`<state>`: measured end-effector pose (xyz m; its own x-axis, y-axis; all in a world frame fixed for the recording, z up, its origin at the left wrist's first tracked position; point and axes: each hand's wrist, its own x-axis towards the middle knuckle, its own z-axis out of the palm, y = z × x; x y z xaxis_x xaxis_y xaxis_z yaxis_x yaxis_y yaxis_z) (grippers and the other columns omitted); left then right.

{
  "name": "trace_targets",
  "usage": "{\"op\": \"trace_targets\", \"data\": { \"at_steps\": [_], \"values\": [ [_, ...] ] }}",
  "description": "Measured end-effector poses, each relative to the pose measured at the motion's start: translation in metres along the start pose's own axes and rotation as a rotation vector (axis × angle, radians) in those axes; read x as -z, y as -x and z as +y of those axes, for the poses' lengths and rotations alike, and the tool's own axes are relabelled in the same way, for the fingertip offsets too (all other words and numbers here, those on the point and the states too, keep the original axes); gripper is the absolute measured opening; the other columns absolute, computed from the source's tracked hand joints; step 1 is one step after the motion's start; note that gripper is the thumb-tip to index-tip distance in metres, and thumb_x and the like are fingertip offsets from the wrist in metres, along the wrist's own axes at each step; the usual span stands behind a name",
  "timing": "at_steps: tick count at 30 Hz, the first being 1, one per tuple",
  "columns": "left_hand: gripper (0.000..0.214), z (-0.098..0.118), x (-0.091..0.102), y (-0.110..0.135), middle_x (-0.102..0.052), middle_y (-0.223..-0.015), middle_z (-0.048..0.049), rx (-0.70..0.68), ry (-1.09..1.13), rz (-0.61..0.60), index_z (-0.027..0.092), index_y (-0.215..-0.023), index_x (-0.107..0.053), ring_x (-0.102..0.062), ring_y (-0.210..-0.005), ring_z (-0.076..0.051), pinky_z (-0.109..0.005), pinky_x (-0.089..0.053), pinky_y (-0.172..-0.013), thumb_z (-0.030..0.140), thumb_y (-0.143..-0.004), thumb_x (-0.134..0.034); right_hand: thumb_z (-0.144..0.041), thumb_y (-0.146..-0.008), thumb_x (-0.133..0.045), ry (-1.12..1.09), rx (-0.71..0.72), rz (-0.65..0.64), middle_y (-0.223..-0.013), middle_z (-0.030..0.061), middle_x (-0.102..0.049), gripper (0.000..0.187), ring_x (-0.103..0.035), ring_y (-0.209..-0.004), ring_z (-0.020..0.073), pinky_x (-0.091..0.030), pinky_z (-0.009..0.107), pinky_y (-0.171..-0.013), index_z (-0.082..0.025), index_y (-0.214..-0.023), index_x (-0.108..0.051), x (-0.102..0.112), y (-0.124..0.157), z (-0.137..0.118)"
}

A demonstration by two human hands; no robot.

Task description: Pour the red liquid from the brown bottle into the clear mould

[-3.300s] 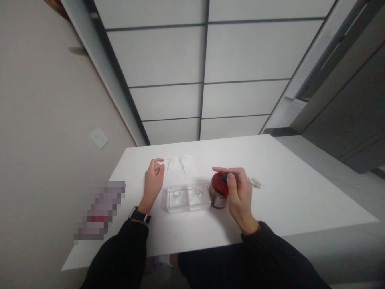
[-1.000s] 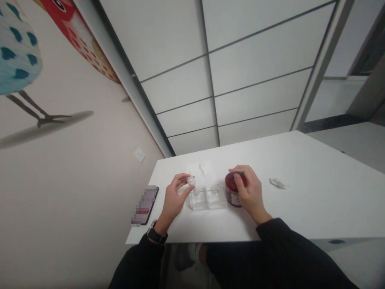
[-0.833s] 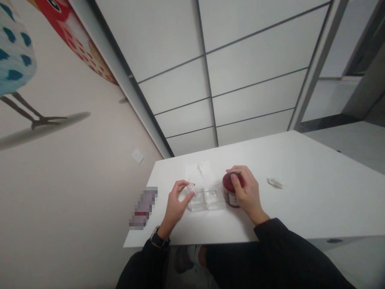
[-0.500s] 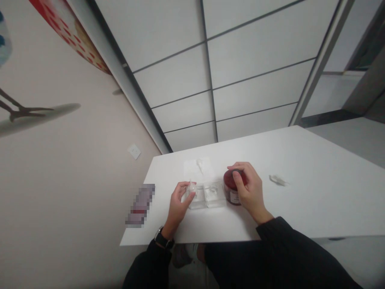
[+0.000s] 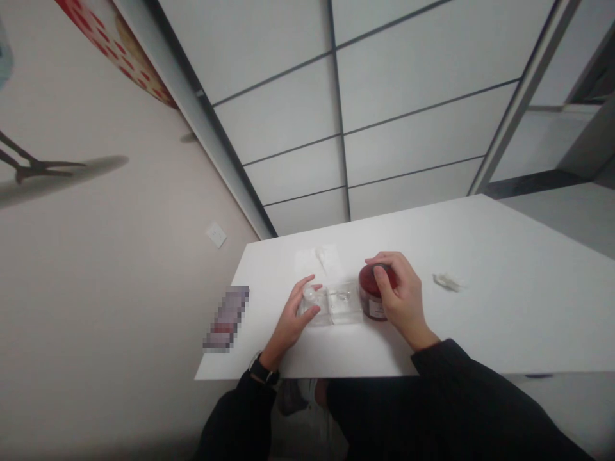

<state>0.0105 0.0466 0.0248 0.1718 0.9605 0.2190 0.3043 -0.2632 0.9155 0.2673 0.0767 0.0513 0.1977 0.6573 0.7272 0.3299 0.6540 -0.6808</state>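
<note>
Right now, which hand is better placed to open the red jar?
Probably the right hand: it is wrapped around the red jar, while the left hand sits at the clear plastic tray.

Two hands (image 5: 291, 320) (image 5: 403, 291) are in view, and one wristwatch (image 5: 263, 370) — on the left wrist. One white table (image 5: 509, 320) carries six things: one red jar (image 5: 369, 285), one clear tray (image 5: 344, 304) with two compartments, one small clear piece (image 5: 310, 294), one white sheet (image 5: 312, 264), one crumpled white scrap (image 5: 448, 282), and one phone (image 5: 225, 320). The wall has one socket (image 5: 217, 235).
</note>
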Motion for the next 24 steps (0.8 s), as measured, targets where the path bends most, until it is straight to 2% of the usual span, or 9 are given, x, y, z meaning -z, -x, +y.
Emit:
{"op": "trace_targets", "data": {
  "at_steps": [3,5,8,10,14,16,19,21,24],
  "values": [
    [0.057,-0.0001,0.0001,0.0001,-0.054,-0.155,-0.0145,-0.009,-0.006,0.000,0.024,-0.137,-0.057,-0.045,-0.149,-0.033,-0.050,-0.030,-0.127,0.056,-0.092,-0.072,-0.034,-0.103,-0.054,-0.007,0.006,-0.002,-0.096,0.0062,-0.070,0.016,-0.066,-0.094,0.0258,-0.052,0.043,-0.083,-0.025,-0.096,-0.066,-0.0002,-0.0002,0.0001],
    [0.051,-0.0005,0.0001,0.0003,-0.053,-0.155,-0.0144,-0.014,-0.017,-0.007,0.024,-0.132,-0.060,-0.045,-0.149,-0.033,-0.050,-0.029,-0.127,0.055,-0.093,-0.071,-0.034,-0.103,-0.054,-0.011,0.010,-0.002,-0.095,0.0061,-0.069,0.016,-0.066,-0.094,0.0258,-0.052,0.043,-0.083,-0.025,-0.096,-0.066,-0.0004,-0.0004,0.0001],
    [0.050,-0.0012,0.0003,0.0004,-0.042,-0.165,-0.0129,-0.027,-0.043,-0.005,0.024,-0.131,-0.060,-0.034,-0.156,-0.033,-0.050,-0.020,-0.130,0.053,-0.093,-0.073,-0.034,-0.103,-0.053,-0.015,0.011,0.001,-0.095,0.0059,-0.069,0.017,-0.066,-0.093,0.0261,-0.052,0.043,-0.083,-0.025,-0.096,-0.066,-0.0007,-0.0006,0.0002],
    [0.055,-0.0017,0.0004,0.0004,-0.038,-0.167,-0.0137,-0.032,-0.045,0.005,0.025,-0.137,-0.054,-0.035,-0.155,-0.033,-0.051,-0.023,-0.129,0.053,-0.093,-0.072,-0.035,-0.103,-0.054,-0.015,0.012,0.000,-0.095,0.0058,-0.069,0.017,-0.066,-0.093,0.0261,-0.052,0.043,-0.083,-0.025,-0.096,-0.066,-0.0008,-0.0005,0.0002],
    [0.043,-0.0028,0.0004,0.0006,-0.041,-0.163,-0.0135,-0.034,-0.060,-0.012,0.023,-0.124,-0.063,-0.034,-0.155,-0.035,-0.049,-0.021,-0.130,0.053,-0.094,-0.072,-0.035,-0.103,-0.053,-0.011,0.011,-0.002,-0.095,0.0058,-0.070,0.018,-0.066,-0.094,0.0261,-0.052,0.043,-0.084,-0.025,-0.096,-0.066,-0.0007,-0.0003,0.0001],
    [0.051,-0.0034,0.0004,0.0008,-0.038,-0.165,-0.0133,-0.037,-0.068,-0.008,0.024,-0.133,-0.060,-0.030,-0.157,-0.035,-0.049,-0.018,-0.131,0.052,-0.093,-0.072,-0.035,-0.103,-0.053,-0.009,0.010,-0.001,-0.095,0.0061,-0.069,0.018,-0.066,-0.094,0.0262,-0.052,0.043,-0.084,-0.025,-0.096,-0.066,-0.0006,-0.0001,0.0000],
    [0.069,-0.0049,0.0003,0.0011,-0.041,-0.161,-0.0151,-0.033,-0.062,0.001,0.025,-0.150,-0.044,-0.040,-0.151,-0.034,-0.051,-0.026,-0.128,0.054,-0.094,-0.070,-0.034,-0.103,-0.053,-0.004,0.010,-0.003,-0.095,0.0063,-0.069,0.017,-0.066,-0.094,0.0263,-0.052,0.043,-0.084,-0.025,-0.096,-0.066,-0.0003,-0.0001,0.0002],
    [0.064,-0.0061,0.0002,0.0010,-0.044,-0.160,-0.0144,-0.036,-0.065,-0.011,0.025,-0.147,-0.048,-0.041,-0.150,-0.035,-0.052,-0.025,-0.128,0.054,-0.095,-0.070,-0.033,-0.103,-0.053,-0.001,0.012,-0.006,-0.095,0.0063,-0.069,0.017,-0.066,-0.094,0.0260,-0.052,0.043,-0.084,-0.024,-0.096,-0.066,-0.0001,-0.0003,0.0003],
    [0.058,-0.0080,0.0000,0.0009,-0.041,-0.164,-0.0125,-0.052,-0.071,-0.012,0.026,-0.142,-0.051,-0.031,-0.156,-0.035,-0.052,-0.018,-0.131,0.053,-0.095,-0.070,-0.031,-0.103,-0.053,-0.001,0.016,-0.009,-0.096,0.0061,-0.069,0.016,-0.066,-0.094,0.0253,-0.052,0.043,-0.084,-0.024,-0.096,-0.065,0.0001,-0.0006,0.0005]
  ]
}}
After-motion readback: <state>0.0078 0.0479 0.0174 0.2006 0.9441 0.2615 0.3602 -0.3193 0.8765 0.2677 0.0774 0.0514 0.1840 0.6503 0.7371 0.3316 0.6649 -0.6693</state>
